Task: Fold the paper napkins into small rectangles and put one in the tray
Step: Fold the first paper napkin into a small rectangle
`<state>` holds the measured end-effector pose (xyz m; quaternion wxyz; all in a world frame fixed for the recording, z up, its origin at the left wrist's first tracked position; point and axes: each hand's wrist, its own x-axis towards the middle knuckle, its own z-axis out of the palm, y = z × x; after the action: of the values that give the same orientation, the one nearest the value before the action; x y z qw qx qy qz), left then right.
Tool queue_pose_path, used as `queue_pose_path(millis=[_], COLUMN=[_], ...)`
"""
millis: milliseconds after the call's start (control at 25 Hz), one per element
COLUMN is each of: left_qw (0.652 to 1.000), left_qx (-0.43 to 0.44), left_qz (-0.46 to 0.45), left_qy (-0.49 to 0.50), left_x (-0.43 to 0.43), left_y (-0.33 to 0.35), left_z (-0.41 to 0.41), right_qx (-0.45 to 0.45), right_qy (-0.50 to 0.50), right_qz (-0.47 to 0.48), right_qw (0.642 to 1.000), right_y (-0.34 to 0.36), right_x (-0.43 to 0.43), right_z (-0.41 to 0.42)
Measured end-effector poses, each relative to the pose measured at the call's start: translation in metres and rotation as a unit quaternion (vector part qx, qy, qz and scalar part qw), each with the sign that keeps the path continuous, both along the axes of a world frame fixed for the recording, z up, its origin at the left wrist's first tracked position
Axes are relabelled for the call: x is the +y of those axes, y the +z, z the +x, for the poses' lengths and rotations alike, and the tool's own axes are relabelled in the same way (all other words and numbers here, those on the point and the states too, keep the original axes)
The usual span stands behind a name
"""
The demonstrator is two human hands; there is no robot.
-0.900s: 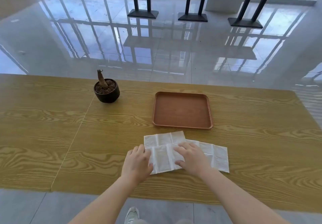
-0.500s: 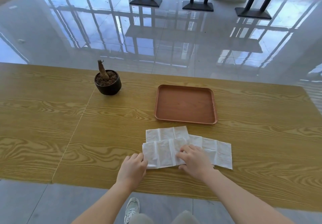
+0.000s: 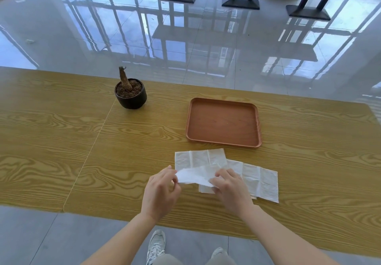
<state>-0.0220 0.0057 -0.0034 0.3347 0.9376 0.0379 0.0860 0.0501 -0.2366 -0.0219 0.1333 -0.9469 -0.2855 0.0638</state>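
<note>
Three white paper napkins overlap on the wooden table in front of a brown tray [image 3: 223, 143] that holds nothing. My left hand [image 3: 161, 192] pinches the left end of the top napkin [image 3: 196, 175] and my right hand [image 3: 232, 191] pinches its right end; that napkin is lifted off the table and bent lengthwise. A second napkin [image 3: 199, 158] lies flat behind it. A third napkin [image 3: 261, 180] lies flat to the right, partly under my right hand.
A small black pot [image 3: 131, 93] with soil and a bare stem stands at the back left of the table [image 3: 51, 141]. The table's near edge runs just under my forearms. Glossy floor and black table bases lie beyond the far edge.
The top napkin lay flat under both hands before; now both hands have pinched its ends and raised its near edge off the table.
</note>
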Motion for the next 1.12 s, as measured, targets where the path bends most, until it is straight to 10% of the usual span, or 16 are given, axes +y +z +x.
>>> queue_pose_path(millis=[480,720,1120], left_qw=[0.907,0.862,0.919], left_qx=[0.013,0.040,0.124], left_qz=[-0.313,-0.361,-0.233], left_qy=[0.283,0.354,0.292], left_x=[0.018,0.076,0.179], left_y=[0.027,0.009,-0.027], left_z=[0.018,0.024,0.073], right_qx=[0.261,0.343,0.322], right_qy=[-0.201,-0.236,-0.321], right_qz=[0.344,0.310,0.217], right_qw=[0.879,0.855,0.864], right_y=[0.065,0.043,0.014], right_x=[0.031,0.096,0.198], right_z=[0.051,0.065,0.090])
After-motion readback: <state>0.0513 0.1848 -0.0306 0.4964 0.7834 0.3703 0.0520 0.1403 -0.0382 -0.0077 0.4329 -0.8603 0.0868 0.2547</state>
